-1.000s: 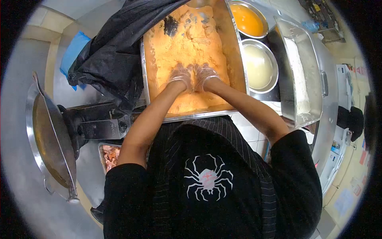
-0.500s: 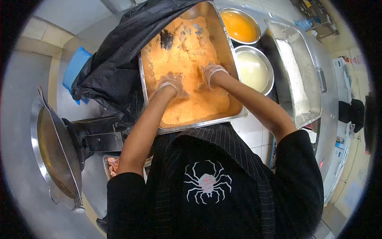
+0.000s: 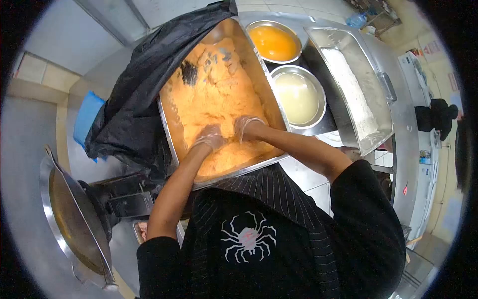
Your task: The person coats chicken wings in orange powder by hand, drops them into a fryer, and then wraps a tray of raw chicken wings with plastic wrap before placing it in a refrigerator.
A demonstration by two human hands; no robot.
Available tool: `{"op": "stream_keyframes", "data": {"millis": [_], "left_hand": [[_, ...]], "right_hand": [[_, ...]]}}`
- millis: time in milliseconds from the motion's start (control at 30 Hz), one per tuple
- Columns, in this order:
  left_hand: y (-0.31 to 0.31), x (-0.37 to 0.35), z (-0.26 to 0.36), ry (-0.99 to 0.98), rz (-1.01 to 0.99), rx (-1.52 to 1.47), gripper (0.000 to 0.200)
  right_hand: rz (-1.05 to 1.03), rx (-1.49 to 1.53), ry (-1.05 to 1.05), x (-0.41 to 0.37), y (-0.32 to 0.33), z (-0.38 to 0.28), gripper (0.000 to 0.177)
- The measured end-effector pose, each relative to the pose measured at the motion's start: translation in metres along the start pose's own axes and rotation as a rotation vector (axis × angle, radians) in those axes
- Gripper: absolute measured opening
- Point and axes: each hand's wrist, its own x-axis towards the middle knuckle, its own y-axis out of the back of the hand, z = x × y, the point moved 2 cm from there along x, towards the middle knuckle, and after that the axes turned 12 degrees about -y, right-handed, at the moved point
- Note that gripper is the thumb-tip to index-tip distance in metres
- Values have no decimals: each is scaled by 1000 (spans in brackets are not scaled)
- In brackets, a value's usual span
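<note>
A deep metal tray [image 3: 273, 94] holds a thick, soft-looking orange mixture [image 3: 214, 102] with a dark patch towards its far end. Both my hands wear clear plastic gloves and press down into the mixture in the near half of the tray. My left hand [image 3: 211, 137] is sunk in it left of the middle, its fingertips buried. Just to the right, my right hand [image 3: 246, 127] bends downward into the same mass, and its fingers are mostly hidden too. A black plastic sheet [image 3: 132, 94] drapes over the tray's left edge.
Right of the tray stand a bowl of orange liquid [image 3: 275, 42] and a bowl of pale liquid [image 3: 298, 98]. Beyond them is a long metal container [image 3: 371, 79] with white residue. A wok-like pan [image 3: 74, 224] sits at lower left, near a small tray of raw meat [image 3: 142, 230].
Both hands have shifted towards the near side of the tray and press deeper into the orange mixture. The whole view has turned slightly, moving the surroundings leftward.
</note>
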Motion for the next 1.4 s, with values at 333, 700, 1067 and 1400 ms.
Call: {"op": "stream_keyframes", "data": {"millis": [333, 700, 1067, 1400], "left_hand": [[11, -29, 26, 138, -143, 234, 108], [0, 2, -13, 172, -52, -50, 58], [24, -50, -9, 234, 166, -13, 75], [-9, -43, 20, 28, -292, 144, 70]], "right_hand": [[-176, 137, -395, -41, 40, -39, 85], [-76, 205, 12, -11, 14, -10, 38], [87, 323, -255, -41, 128, 5, 50], [-213, 277, -199, -48, 15, -42, 67]]}}
